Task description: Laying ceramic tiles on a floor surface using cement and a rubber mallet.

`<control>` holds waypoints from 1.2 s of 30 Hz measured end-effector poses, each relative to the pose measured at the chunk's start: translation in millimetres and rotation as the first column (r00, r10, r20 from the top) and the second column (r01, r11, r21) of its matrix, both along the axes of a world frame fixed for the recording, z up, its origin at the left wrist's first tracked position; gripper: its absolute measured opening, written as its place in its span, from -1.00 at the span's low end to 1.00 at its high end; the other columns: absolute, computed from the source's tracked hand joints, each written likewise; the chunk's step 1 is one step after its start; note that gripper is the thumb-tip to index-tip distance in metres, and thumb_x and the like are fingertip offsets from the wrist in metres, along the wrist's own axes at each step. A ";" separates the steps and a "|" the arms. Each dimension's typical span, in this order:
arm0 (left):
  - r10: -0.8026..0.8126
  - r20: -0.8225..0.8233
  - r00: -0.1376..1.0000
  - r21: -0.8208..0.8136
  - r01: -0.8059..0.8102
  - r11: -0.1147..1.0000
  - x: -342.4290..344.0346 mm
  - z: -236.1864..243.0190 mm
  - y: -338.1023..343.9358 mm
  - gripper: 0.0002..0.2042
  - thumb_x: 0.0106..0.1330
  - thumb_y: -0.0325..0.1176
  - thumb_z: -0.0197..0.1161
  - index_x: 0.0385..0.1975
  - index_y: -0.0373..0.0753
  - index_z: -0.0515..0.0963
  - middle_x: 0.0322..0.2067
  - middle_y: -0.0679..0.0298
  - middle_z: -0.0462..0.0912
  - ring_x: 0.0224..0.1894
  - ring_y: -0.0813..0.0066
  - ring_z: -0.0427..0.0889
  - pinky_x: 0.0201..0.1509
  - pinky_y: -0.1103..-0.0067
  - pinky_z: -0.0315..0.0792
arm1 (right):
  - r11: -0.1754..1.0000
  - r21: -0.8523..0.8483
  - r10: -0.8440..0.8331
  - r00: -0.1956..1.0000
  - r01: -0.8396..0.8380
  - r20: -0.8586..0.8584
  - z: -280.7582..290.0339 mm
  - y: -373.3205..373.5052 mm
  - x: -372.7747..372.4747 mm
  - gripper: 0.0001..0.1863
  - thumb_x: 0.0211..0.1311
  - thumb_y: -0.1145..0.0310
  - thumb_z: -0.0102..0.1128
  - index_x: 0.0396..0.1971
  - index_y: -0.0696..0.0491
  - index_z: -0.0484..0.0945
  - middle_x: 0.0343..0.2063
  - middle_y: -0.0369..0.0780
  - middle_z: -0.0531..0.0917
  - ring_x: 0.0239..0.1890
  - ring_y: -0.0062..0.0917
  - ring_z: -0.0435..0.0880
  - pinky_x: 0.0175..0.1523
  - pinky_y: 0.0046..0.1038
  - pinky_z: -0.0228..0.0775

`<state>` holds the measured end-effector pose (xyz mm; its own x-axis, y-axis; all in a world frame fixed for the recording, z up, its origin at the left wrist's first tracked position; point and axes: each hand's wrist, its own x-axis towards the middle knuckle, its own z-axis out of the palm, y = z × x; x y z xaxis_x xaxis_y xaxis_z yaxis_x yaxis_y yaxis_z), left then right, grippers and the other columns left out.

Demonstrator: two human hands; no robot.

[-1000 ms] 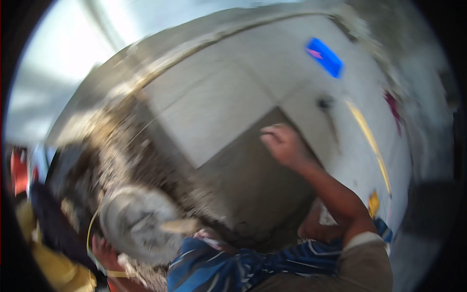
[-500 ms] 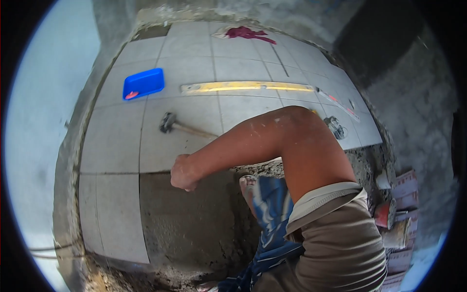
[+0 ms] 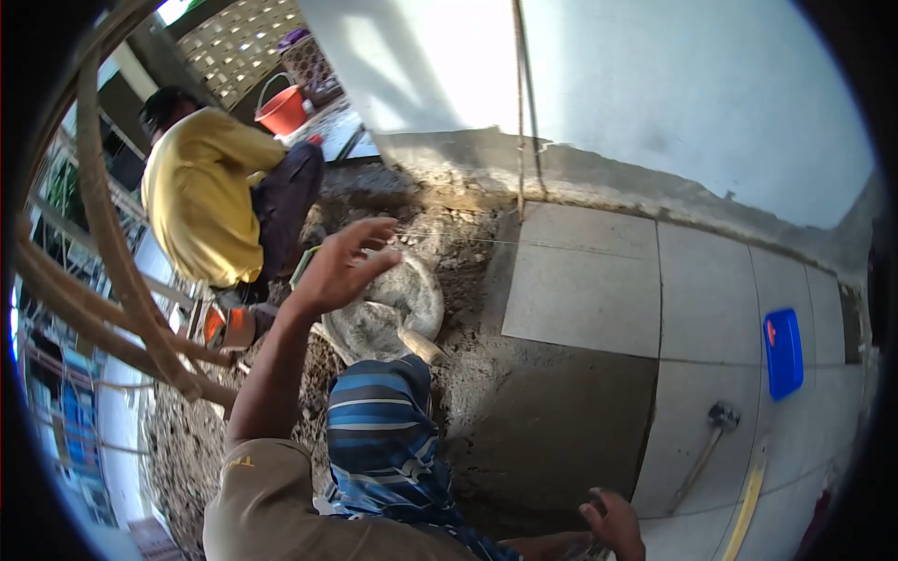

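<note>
My left hand [image 3: 341, 266] is raised with its fingers spread, holding nothing, just above the left rim of a round grey pan of wet mortar [image 3: 398, 299]. A trowel [image 3: 419, 344] lies in the pan with its handle pointing toward me. My right hand [image 3: 613, 522] is low at the bottom edge, fingers apart, resting at the near edge of a smooth dark mortar bed [image 3: 552, 430]. Grey floor tiles [image 3: 585, 280] lie beyond and to the right of the bed.
A person in a yellow shirt [image 3: 201, 196] crouches at the upper left beside a red bucket [image 3: 283, 110]. On the tiles at right lie a blue tray [image 3: 783, 353], a mallet [image 3: 716, 425] and a yellow level [image 3: 748, 496]. A blue striped cloth [image 3: 379, 439] hangs below me.
The view has swung round toward the mortar pan. My right hand has left the middle of the mortar bed for its near edge, and my left hand has come up over the pan.
</note>
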<state>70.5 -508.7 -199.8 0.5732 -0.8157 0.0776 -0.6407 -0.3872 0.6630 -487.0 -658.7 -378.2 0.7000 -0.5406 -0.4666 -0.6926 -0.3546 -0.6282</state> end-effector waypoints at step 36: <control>-0.655 -0.243 0.715 0.062 0.685 0.725 -46.1 -37.8 11.8 -0.36 0.46 0.10 0.18 0.33 -0.29 0.38 -0.12 0.00 0.64 -0.10 -0.01 0.68 0.00 0.26 0.57 | 0.978 -0.152 0.126 0.984 -0.145 -0.129 60.2 -62.0 107.3 -0.55 0.48 0.07 0.15 0.13 0.09 0.59 0.03 0.02 0.68 0.06 -0.03 0.66 0.15 -0.16 0.51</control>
